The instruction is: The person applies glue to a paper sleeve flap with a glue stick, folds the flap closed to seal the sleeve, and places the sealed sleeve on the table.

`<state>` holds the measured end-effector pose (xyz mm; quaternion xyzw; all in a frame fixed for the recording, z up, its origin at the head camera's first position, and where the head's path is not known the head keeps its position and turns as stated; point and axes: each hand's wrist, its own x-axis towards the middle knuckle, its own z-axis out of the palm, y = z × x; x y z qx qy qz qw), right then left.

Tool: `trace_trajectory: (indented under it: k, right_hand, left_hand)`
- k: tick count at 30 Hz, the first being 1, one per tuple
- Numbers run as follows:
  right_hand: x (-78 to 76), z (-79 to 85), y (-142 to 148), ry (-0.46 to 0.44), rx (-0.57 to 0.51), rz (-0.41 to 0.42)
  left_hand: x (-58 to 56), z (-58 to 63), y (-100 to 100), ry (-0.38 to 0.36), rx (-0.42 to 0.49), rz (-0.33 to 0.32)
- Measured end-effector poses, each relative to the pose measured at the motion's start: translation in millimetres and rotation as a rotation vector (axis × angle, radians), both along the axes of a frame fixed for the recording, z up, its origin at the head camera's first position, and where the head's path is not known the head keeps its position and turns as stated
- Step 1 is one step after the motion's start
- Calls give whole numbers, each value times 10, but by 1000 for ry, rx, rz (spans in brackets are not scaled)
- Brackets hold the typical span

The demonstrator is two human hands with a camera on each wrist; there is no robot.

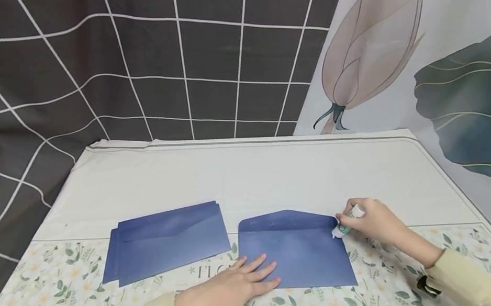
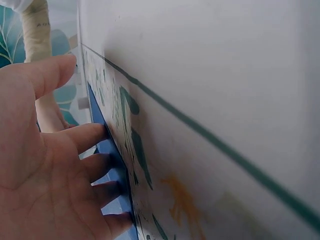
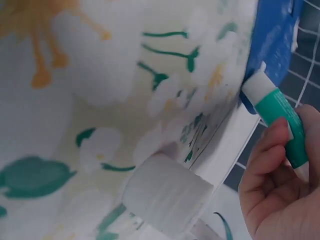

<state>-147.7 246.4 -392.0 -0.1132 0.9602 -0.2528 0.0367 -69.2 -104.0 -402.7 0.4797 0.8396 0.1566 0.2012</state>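
Observation:
A blue envelope [image 1: 299,256] lies on the table with its pointed flap [image 1: 284,218] opened out toward the far side. My left hand [image 1: 235,294] rests palm down with spread fingers over the envelope's lower left part; the left wrist view shows its fingertips [image 2: 112,192] along the blue edge. At the envelope's right side, my right hand [image 1: 374,218] grips a small green and white glue bottle [image 3: 282,112]. Its white nozzle tip points down and left, close over the envelope near the flap's fold. Whitish streaks [image 3: 277,42] show on the blue paper in the right wrist view.
More blue envelopes [image 1: 173,243] lie overlapped to the left. A white cylindrical piece [image 3: 165,195] shows in the right wrist view. The table cover [image 1: 248,168] is white with a floral band. A dark grid curtain [image 1: 155,55] hangs behind, a leaf-printed one [image 1: 374,59] at right.

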Motion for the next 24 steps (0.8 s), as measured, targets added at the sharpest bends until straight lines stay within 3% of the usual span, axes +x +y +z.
trace_trajectory:
  k: [7, 14, 18, 24]
  right_hand:
    - [-60, 61, 59, -83, -63, -37]
    - [-145, 212, -145, -27, -89, -45]
    - [-188, 218, -410, 79, -72, 40]
    - [-179, 136, -914, 242, -58, 255]
  left_hand:
    - [2, -6, -3, -8, -2, 3]
    - [0, 2, 0, 13, -13, 5]
    - [-7, 20, 11, 5, -15, 6]
    - [-13, 34, 18, 11, -15, 3]
